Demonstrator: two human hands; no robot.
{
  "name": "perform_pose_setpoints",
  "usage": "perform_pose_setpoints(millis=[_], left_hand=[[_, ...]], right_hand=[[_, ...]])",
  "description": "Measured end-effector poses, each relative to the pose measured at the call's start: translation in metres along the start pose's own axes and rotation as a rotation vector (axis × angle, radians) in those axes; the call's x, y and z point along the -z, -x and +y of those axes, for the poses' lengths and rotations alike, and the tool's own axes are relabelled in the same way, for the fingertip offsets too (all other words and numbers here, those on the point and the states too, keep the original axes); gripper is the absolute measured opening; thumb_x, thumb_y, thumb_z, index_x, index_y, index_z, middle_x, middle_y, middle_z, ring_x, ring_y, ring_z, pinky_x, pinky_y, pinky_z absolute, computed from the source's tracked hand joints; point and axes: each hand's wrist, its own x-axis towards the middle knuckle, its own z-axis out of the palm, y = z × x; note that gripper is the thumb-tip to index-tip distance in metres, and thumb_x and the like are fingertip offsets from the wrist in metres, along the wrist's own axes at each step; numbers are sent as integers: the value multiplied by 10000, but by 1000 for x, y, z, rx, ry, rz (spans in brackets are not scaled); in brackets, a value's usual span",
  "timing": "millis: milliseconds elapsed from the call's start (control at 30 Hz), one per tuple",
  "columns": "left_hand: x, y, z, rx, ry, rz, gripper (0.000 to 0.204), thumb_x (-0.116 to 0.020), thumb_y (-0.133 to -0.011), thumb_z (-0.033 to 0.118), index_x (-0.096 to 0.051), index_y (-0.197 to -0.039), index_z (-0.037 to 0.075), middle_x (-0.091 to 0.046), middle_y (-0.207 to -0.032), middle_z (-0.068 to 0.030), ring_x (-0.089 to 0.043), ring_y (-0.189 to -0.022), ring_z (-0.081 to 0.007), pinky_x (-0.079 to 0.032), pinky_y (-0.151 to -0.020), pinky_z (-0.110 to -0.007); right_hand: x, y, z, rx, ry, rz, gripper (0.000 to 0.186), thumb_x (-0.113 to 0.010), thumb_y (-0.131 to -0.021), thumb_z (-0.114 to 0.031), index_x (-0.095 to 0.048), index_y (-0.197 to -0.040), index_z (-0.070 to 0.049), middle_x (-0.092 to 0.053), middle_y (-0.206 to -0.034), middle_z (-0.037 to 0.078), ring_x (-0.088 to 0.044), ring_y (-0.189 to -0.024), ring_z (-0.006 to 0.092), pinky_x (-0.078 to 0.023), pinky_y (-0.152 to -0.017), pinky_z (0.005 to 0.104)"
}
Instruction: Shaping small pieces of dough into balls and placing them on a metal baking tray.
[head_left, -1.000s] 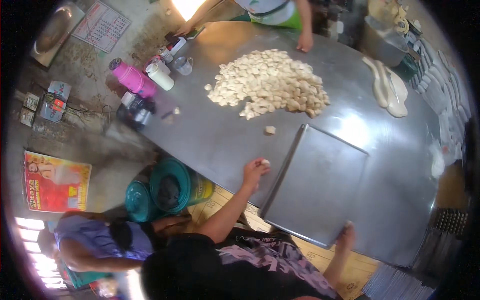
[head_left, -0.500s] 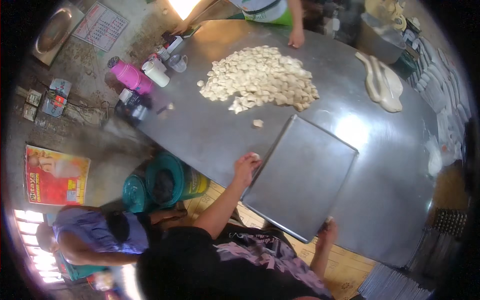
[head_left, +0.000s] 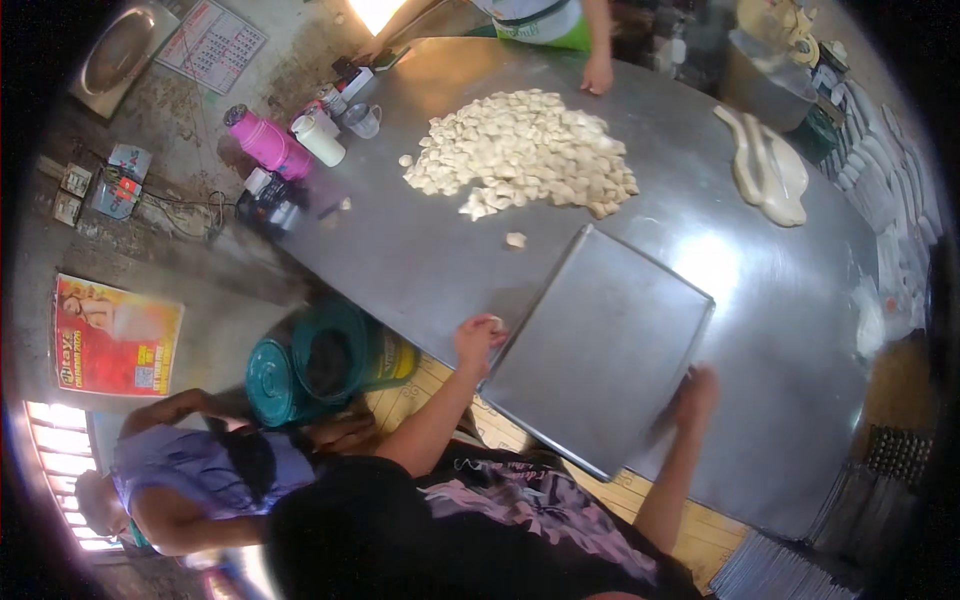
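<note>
My left hand is closed round a small pale piece, apparently dough, beside the left edge of an empty metal baking tray. My right hand is by the tray's right edge, its fingers smeared by motion. The tray lies on the steel table near its front edge. Beyond it a large pile of cut dough pieces is spread out, with one loose piece apart from it. A long folded mass of dough lies at the back right.
A pink flask, white bottle and metal cup stand at the left. A co-worker's hand is at the back edge. Another person is at lower left by teal buckets. Stacked trays sit at lower right.
The tray has shifted up and left in view. My right hand has moved up along its right side and is now blurred. The person at lower left has raised an arm.
</note>
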Motion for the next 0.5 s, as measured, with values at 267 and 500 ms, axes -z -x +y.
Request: perform_pose_setpoints(millis=[267, 500], left_hand=[[18, 9, -18, 14, 102, 59, 153, -575, -847, 60, -567, -967, -35, -620, -870, -145, -663, -744, -252, -556, -654, -283], [18, 16, -27, -57, 85, 61, 139, -582, -851, 72, -582, -946, -29, -627, -868, -136, -665, -753, -239, -556, -660, -281]], right_hand=[[-16, -14, -55, -372, -300, -15, 395, -574, -890, -406, -477, -1104, -88, -553, -957, 45, -523, -695, 148, -394, -576, 241], [-23, -29, -71, -452, -316, -56, 386, -577, -887, -411, -487, -1080, -89, -559, -936, 39, -515, -760, 138, -392, -580, 262]])
